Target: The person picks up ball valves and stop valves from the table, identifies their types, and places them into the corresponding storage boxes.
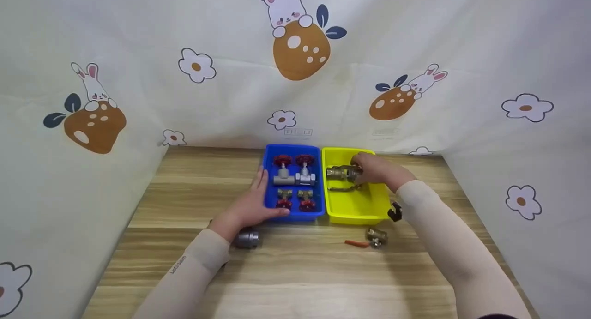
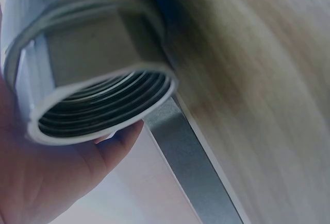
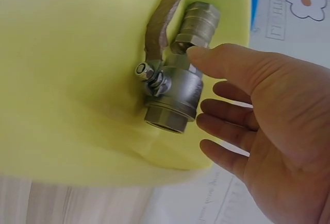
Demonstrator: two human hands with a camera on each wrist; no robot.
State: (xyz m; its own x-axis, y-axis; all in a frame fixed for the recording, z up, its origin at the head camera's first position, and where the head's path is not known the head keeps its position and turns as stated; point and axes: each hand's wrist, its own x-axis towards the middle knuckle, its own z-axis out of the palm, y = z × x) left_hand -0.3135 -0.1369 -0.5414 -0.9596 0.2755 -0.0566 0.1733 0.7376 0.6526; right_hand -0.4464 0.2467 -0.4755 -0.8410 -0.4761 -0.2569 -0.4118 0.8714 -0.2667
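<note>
My left hand [image 1: 249, 206] lies along the left side of a blue bin [image 1: 295, 149], its fingers straight by the wall and the thumb over the front corner. Inside are red-wheeled valves [image 1: 304, 171], two larger and two smaller. My right hand [image 1: 375, 167] reaches into a yellow bin [image 1: 355, 212]. In the right wrist view its fingers are spread beside a metal ball valve [image 3: 178, 92] with a brown lever, and the thumb tip is at the valve's upper end. A ribbed brass fitting [image 3: 198, 23] lies just beyond. Near my left wrist is a grey threaded valve [image 2: 82, 49].
On the wooden table [image 1: 300, 273], a brass ball valve [image 1: 376, 236] with an orange-red lever lies in front of the yellow bin. The bins stand side by side near a printed cloth backdrop [image 1: 231, 102], which also rises at both sides.
</note>
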